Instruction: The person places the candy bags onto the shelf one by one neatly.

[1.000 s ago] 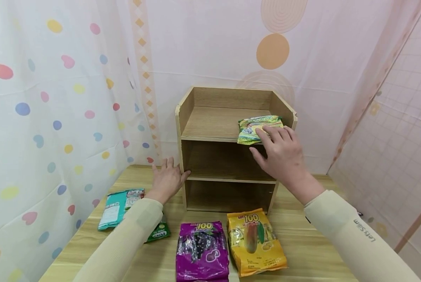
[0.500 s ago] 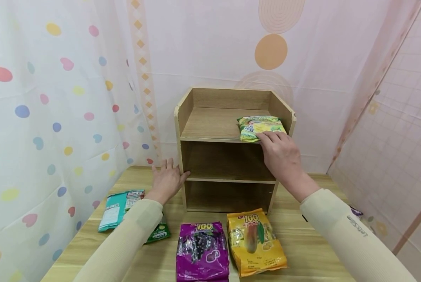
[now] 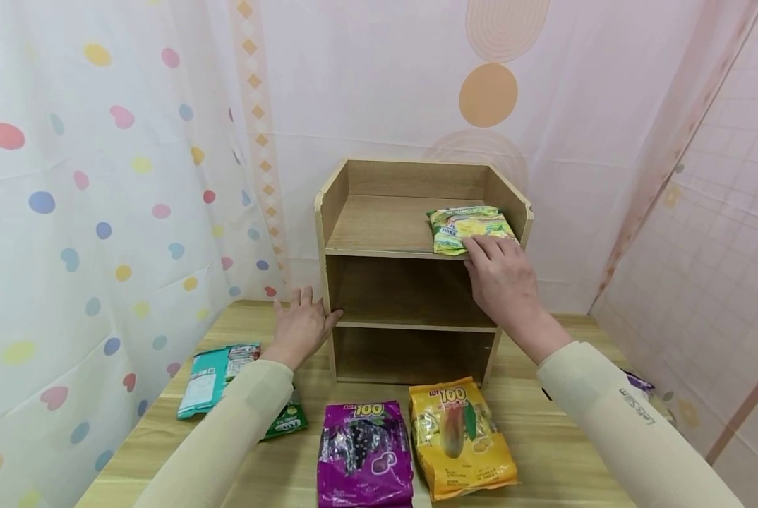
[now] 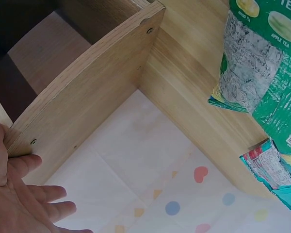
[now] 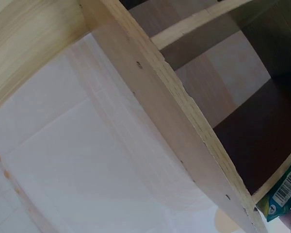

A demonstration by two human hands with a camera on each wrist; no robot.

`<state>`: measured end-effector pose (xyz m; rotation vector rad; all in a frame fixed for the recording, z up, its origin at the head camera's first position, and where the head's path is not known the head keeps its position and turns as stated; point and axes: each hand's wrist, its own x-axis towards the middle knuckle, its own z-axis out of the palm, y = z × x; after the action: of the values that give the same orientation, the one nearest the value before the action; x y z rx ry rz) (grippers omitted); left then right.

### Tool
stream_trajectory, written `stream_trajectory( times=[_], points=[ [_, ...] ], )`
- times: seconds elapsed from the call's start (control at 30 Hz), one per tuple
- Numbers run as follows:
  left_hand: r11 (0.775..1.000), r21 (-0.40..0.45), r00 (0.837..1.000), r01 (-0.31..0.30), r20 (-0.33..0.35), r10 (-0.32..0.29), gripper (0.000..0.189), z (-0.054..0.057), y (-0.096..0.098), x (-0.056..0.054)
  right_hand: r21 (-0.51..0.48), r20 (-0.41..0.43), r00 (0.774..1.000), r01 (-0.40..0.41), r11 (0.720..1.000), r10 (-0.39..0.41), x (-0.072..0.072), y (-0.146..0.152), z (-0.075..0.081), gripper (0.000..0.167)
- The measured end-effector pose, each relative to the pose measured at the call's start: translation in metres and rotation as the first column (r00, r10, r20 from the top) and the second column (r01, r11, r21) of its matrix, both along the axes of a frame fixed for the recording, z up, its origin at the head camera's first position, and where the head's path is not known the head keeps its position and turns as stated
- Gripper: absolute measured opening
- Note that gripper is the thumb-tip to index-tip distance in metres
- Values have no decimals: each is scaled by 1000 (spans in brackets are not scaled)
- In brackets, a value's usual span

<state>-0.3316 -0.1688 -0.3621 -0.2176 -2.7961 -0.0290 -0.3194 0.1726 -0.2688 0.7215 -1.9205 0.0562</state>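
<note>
A yellow-green packet (image 3: 471, 224) lies on the top level of a wooden shelf unit (image 3: 385, 222), toward its right side and close to the front edge. A person's right hand (image 3: 504, 281) reaches up to it, the bent fingers (image 3: 492, 247) held close together and touching the packet's near right edge, so most of the packet lies beyond them and to their left. From the right wrist, a green end with a barcode sticks out past the board; whether the fingers pinch it, I cannot tell.

The left hand (image 3: 299, 324) touches the unit's left side panel, thumb at the front edge and fingers spread apart.

On the wooden surface (image 3: 544, 451) in front of the unit, a purple bag (image 3: 365, 455) lies beside an orange bag (image 3: 461, 437). To the left, a teal packet (image 3: 202, 384) and a green packet (image 3: 288, 420) are partly hidden by the left sleeve (image 3: 226, 430).
</note>
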Motion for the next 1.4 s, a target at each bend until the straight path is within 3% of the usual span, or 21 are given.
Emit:
stream_trajectory(
  times=[0.13, 0.33, 0.83, 1.4],
  points=[
    [1000, -2, 1000, 0, -10, 0, 61, 0, 0, 0, 0, -59, 998, -18, 1000, 18, 1, 2, -6, 36],
    [1000, 1, 1000, -1, -19, 1, 60, -1, -1, -1, -9, -158, 987, -35, 999, 33, 2, 1, -11, 30],
    [1000, -5, 1000, -8, -21, 8, 61, 0, -1, -1, 28, -1, 1000, 8, 1000, -8, -3, -3, -14, 41],
    [1000, -14, 1000, -8, -30, 8, 62, 0, 0, -2, 93, 137, 987, 77, 993, -89, -8, -2, -11, 53]
  ],
)
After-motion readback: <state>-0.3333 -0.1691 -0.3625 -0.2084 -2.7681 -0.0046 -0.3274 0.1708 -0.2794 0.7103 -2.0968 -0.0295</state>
